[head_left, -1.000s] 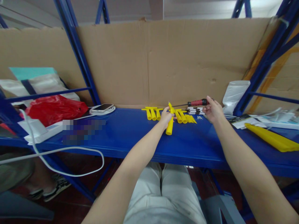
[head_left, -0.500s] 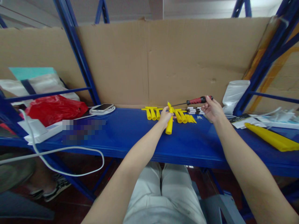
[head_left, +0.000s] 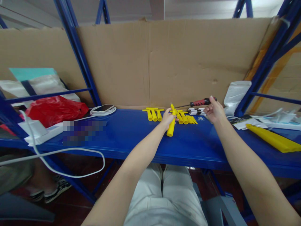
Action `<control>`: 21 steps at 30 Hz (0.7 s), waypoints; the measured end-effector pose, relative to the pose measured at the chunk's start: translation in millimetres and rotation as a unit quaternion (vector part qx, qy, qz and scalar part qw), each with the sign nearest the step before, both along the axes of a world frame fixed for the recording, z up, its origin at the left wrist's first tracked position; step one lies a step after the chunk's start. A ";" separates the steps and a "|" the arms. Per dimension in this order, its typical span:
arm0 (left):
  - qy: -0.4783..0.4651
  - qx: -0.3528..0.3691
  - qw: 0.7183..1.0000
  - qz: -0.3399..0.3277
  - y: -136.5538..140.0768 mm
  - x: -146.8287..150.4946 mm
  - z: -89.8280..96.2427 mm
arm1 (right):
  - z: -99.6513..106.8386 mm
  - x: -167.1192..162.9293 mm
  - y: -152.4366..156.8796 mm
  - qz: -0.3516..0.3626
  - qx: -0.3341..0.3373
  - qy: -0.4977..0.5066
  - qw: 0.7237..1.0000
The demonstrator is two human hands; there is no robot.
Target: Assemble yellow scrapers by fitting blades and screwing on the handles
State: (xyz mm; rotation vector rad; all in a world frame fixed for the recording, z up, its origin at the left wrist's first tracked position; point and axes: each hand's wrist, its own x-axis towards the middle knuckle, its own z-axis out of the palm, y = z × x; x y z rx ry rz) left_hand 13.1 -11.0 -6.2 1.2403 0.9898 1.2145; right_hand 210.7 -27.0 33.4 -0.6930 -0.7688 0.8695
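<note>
My left hand (head_left: 168,118) is closed around a yellow T-shaped plastic handle (head_left: 171,128), which stands tilted above the blue shelf with its wide round end toward me. In my right hand (head_left: 213,111) is a screwdriver (head_left: 199,102) with a red and black grip, held by its rear end. Its shaft points left, and the tip meets the top of the yellow handle; the exact contact is too small to make out. Behind my left hand lie more yellow T-shaped handles (head_left: 154,116). Small yellow pointed pieces (head_left: 192,119) lie to their right.
White-and-black sticks (head_left: 197,111) and tiny metal parts (head_left: 200,118) lie near my right hand. A long yellow piece (head_left: 272,138) rests at the right. Leftward are a phone (head_left: 104,108) on a coiled cable, a red bag (head_left: 56,110) and a power strip (head_left: 50,133). Cardboard (head_left: 188,62) stands behind.
The screwdriver and my right hand have shifted slightly to the right. My left hand has moved a little the same way, and the yellow handle leans slightly more.
</note>
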 end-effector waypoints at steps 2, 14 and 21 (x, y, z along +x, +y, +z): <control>0.004 -0.001 1.000 0.000 -0.8 0.8 -0.6 | -0.4 0.9 1.0 -0.004 0.006 0.005 1.000; 0.009 0.002 0.999 0.047 6.8 -0.7 -4.6 | -3.4 4.2 4.7 -0.045 -0.003 -0.031 0.998; 0.018 -0.001 0.997 0.073 7.1 -0.6 -4.3 | -4.5 -9.5 -1.3 -0.040 -0.049 -0.085 0.994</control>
